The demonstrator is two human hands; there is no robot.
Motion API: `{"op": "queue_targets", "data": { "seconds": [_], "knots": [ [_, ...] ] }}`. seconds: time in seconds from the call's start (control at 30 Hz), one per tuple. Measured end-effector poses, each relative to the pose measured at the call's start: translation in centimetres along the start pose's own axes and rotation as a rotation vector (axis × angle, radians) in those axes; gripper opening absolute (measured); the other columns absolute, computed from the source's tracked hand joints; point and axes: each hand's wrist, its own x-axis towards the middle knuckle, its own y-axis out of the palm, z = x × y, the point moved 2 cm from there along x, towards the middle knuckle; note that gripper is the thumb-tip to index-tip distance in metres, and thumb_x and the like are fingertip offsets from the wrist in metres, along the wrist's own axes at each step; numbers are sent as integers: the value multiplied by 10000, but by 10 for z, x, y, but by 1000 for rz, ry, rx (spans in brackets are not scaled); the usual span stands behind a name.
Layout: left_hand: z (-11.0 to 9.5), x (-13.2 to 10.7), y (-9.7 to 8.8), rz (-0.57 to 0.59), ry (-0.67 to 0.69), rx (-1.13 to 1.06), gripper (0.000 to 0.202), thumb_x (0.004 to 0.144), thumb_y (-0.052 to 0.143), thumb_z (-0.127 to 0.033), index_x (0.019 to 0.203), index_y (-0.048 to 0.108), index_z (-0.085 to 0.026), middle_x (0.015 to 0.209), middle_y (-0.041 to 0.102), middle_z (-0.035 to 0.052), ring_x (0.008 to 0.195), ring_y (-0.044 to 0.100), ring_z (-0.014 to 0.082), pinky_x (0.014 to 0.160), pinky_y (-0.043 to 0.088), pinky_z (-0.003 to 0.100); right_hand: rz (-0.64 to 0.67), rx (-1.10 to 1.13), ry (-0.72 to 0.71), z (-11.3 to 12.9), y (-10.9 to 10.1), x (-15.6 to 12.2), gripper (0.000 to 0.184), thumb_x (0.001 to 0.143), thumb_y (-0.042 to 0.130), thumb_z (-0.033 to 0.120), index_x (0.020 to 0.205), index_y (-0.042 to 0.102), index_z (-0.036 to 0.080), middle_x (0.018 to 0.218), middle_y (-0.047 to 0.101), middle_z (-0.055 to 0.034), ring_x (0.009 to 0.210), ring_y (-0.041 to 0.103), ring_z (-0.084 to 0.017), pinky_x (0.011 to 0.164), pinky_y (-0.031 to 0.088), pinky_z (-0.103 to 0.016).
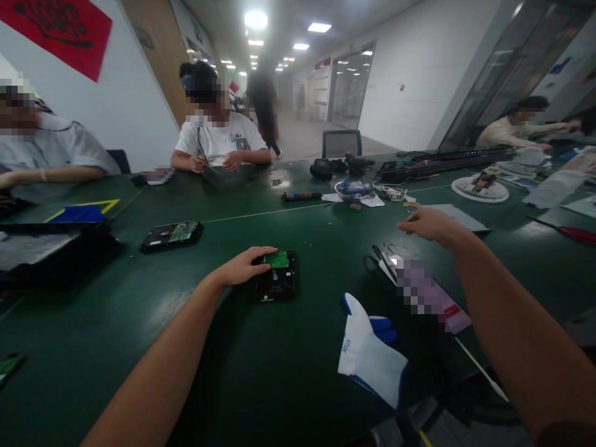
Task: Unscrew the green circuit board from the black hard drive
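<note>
A white-walled room (pixel 395 87) with lit ceiling panels (pixel 319 27) opens beyond a broad, glossy dark-green surface (pixel 298 372). Over the surface's right half, the right hand (pixel 428 225) has its fingers drawn together; whether they pinch anything, I cannot tell. The left hand (pixel 244 266) lies on a black hard drive (pixel 275 287), thumb and fingers spread apart. The drive sits flat between the surface's near and far edges, its long axis running from one toward the other, its green circuit board (pixel 280 259) at the end facing the far edge.
</note>
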Motion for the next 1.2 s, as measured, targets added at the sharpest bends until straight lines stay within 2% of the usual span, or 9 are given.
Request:
{"op": "queue_targets", "data": {
  "seconds": [0.1,0.23,0.4,0.57,0.73,0.83,0.9,1.0,1.2],
  "knots": [
    [-2,-1,0,-5,-4,14,607,886,559,-449,1472,477,-311,1533,484,24,1413,438,288,1194,310,453,-126,103,-49,38,-10,-14,303,829,603,412,948,725,162,785,689,-89,676,580,-190,573,372,-295],
    [-1,0,0,-4,18,15,608,887,558,-440,1475,468,-315,1531,487,18,1413,437,277,1198,306,448,-197,178,-149,97,-15,-28,252,860,538,360,862,696,164,678,627,-57,658,542,-179,553,330,-293],
    [2,1,0,7,5,-14,622,882,570,-442,1480,461,-306,1539,472,34,1417,426,282,1202,293,456,-275,224,-399,154,-9,-33,187,815,585,230,966,683,180,834,686,-70,738,595,-197,641,417,-296],
    [4,0,-1,13,12,-9,616,882,572,-456,1475,462,-330,1532,477,34,1406,431,302,1193,293,484,-204,109,-460,169,3,-51,73,807,617,224,839,679,201,886,699,-87,821,619,-240,724,450,-344],
    [8,2,-1,5,18,-13,617,875,583,-438,1471,469,-325,1529,483,23,1405,439,278,1190,305,454,-85,293,-597,181,10,-108,227,897,570,327,1098,652,260,826,669,-9,666,590,-167,592,415,-298],
    [8,2,0,-1,28,-45,620,866,592,-422,1466,478,-316,1521,494,31,1412,430,280,1196,289,469,-8,330,-667,194,16,-134,199,911,565,342,1078,653,281,803,655,1,661,589,-170,599,426,-310],
    [7,1,0,-10,33,-55,610,870,591,-425,1462,481,-326,1515,501,27,1408,434,279,1196,287,475,-83,387,-669,202,18,-134,227,873,603,286,1095,648,275,902,673,-20,773,623,-204,691,471,-343],
    [6,0,0,-14,29,-53,608,872,597,-428,1460,487,-316,1509,507,34,1392,452,279,1193,298,466,-188,509,-673,215,26,-110,297,831,605,187,1119,631,253,1077,665,-61,980,629,-258,857,492,-411],
    [4,0,0,-31,48,-39,615,868,593,-379,1465,487,-272,1493,527,46,1381,463,283,1189,313,454,-283,732,-688,240,62,-68,309,875,651,323,1161,561,250,1090,664,-77,1019,635,-276,881,525,-446]
  ]
}}
